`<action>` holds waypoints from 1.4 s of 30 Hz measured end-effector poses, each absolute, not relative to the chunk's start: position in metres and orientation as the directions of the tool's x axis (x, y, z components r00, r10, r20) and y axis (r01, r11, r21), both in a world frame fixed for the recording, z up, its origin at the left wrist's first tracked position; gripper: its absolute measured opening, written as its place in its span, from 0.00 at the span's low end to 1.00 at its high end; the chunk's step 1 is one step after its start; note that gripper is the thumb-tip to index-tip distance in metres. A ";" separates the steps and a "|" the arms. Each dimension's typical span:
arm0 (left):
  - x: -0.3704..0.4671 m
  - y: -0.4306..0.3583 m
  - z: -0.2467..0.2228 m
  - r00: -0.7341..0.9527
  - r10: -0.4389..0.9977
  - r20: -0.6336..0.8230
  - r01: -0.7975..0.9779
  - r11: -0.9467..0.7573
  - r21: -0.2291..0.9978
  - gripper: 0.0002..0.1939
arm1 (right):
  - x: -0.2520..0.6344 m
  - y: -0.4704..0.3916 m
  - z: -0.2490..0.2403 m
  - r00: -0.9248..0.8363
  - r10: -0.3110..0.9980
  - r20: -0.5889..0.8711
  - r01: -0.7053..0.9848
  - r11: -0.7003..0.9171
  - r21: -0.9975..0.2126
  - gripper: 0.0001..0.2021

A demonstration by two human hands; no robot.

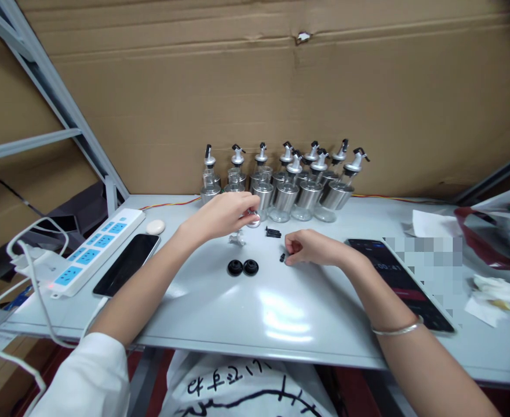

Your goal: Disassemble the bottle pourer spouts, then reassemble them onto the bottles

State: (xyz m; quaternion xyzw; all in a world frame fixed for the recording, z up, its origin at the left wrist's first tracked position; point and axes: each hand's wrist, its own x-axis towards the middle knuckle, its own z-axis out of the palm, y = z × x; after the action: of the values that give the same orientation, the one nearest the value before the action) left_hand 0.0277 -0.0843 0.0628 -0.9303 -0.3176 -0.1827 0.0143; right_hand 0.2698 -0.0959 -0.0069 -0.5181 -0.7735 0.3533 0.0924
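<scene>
- Your left hand: at the near side of the bottles, fingers bent toward the thumb at a silvery round piece; you cannot tell whether it is gripped.
- Your right hand: fingers curled, tips low beside small black pieces; how far they close, and on what, you cannot tell.
- Glass bottles, far middle: clear bases, brushed-metal sleeves; many topped with silvery pourers bearing black spouts, some at left with bare glass necks.
- Clear pieces: small, shiny, loosely grouped, below your left hand.
- Black discs: two, round, ridged, raised centres, side by side, nearer you.
- Black slim parts: between your hands, lying together.
</scene>
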 end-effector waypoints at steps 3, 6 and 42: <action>0.027 -0.084 0.064 0.729 0.587 0.353 0.594 -0.798 0.101 0.07 | 0.269 -0.097 -0.007 -0.445 0.860 -0.251 0.728 0.184 -0.660 0.08; 0.026 -0.084 0.065 0.718 0.599 0.354 0.600 -0.791 0.120 0.07 | 0.268 -0.097 -0.008 -0.421 0.861 -0.287 0.744 0.146 -0.652 0.06; 0.031 -0.081 0.054 0.730 0.616 0.298 0.424 -0.749 0.510 0.20 | 0.207 -0.125 0.013 -0.162 0.978 0.130 -0.272 0.083 -0.959 0.19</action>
State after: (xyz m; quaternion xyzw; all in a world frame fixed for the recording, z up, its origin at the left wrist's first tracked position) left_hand 0.0313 -0.0806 0.0539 -0.9063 -0.2867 -0.2302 -0.2086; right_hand 0.2075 -0.1251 0.0127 -0.3544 -0.4981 0.5771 0.5415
